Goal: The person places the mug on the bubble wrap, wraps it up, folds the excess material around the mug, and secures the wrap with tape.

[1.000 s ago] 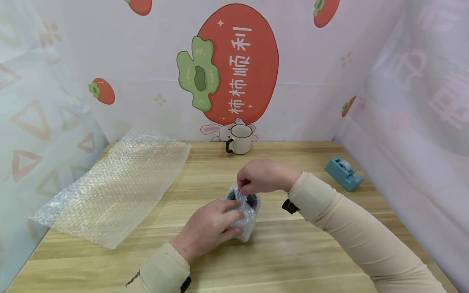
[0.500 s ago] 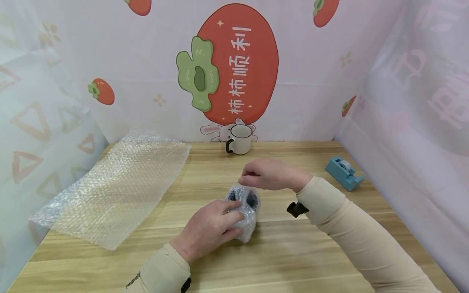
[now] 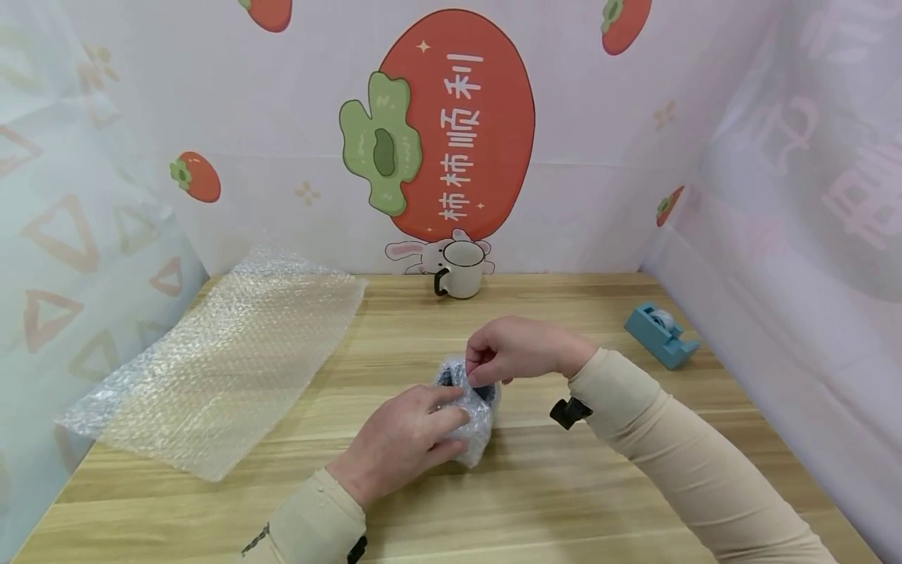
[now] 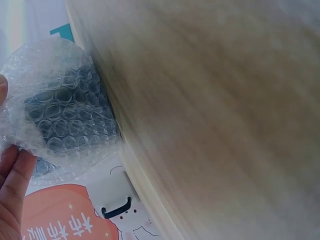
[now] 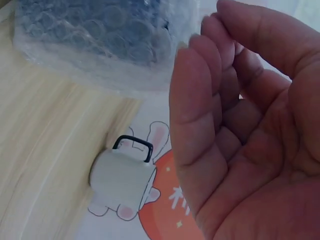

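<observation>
A bundle of clear bubble wrap (image 3: 475, 431) sits mid-table, with a dark object (image 4: 70, 110) showing blurred through the bubbles; its kind cannot be made out. Two dark openings show at its top in the head view. My left hand (image 3: 398, 439) holds the bundle from the left, fingers laid over its top; the left wrist view shows fingertips (image 4: 22, 165) against the plastic. My right hand (image 3: 517, 348) is at the bundle's far right top, fingers bent and thumb close to the forefinger. Whether a bit of wrap or tape lies between those tips is not visible.
A large sheet of bubble wrap (image 3: 239, 352) lies flat at the left of the wooden table (image 3: 564, 501). A white mug with black handle (image 3: 463, 270) stands at the back. A blue tape dispenser (image 3: 661, 335) sits at the right. Printed cloth walls (image 3: 592, 196) enclose the table.
My right hand rose off the bundle's top and moved slightly right, then came back down onto its right side. My left hand and the bundle have stayed in place.
</observation>
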{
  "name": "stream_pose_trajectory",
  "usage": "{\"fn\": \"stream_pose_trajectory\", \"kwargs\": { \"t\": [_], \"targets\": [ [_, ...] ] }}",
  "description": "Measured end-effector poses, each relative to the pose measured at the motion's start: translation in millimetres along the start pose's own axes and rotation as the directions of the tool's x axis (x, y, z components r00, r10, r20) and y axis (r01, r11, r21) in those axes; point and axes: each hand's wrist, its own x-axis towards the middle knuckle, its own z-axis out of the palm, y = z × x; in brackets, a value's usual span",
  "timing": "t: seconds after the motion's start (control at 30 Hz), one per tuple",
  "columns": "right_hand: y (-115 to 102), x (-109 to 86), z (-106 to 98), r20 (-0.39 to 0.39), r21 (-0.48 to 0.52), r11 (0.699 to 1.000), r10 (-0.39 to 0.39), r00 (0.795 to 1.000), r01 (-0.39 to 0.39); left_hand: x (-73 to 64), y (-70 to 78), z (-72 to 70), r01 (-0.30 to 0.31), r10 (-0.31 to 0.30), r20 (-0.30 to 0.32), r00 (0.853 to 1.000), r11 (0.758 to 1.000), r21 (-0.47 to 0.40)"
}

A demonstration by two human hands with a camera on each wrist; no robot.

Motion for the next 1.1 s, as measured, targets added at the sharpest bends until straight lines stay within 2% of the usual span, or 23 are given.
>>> {"fn": "stream_pose_trajectory", "kwargs": {
  "t": [0.33, 0.57, 0.8, 0.9, 1.1],
  "targets": [
    [-6.4, 4.5, 15.6, -0.137, -0.201, 0.979, 0.016, 0.99, -0.044, 0.1, 1.1, -0.3, 0.012, -0.012, 0.007, 1.0, 1.0, 0.006],
    [-6.9, 5.3, 23.5, -0.191, -0.159, 0.978, 0.104, 0.976, -0.135, 0.1, 1.7, -0.7, 0.014, -0.014, 0.002, 1.0, 1.0, 0.01],
    [-5.2, 4.4, 32.9, -0.273, -0.101, 0.967, 0.199, 0.941, -0.233, -0.3, 2.6, 0.8, 0.019, -0.019, 0.002, 1.0, 1.0, 0.023],
    [-4.4, 4.8, 35.5, -0.291, -0.087, 0.962, 0.222, 0.93, -0.257, -0.4, 2.5, 1.9, 0.012, -0.012, -0.007, 1.0, 1.0, 0.028],
    [-2.8, 5.0, 37.5, -0.303, -0.081, 0.96, 0.231, 0.925, -0.266, -0.1, 2.9, 4.0, 0.025, -0.025, -0.011, 1.0, 1.0, 0.017]
  ]
}}
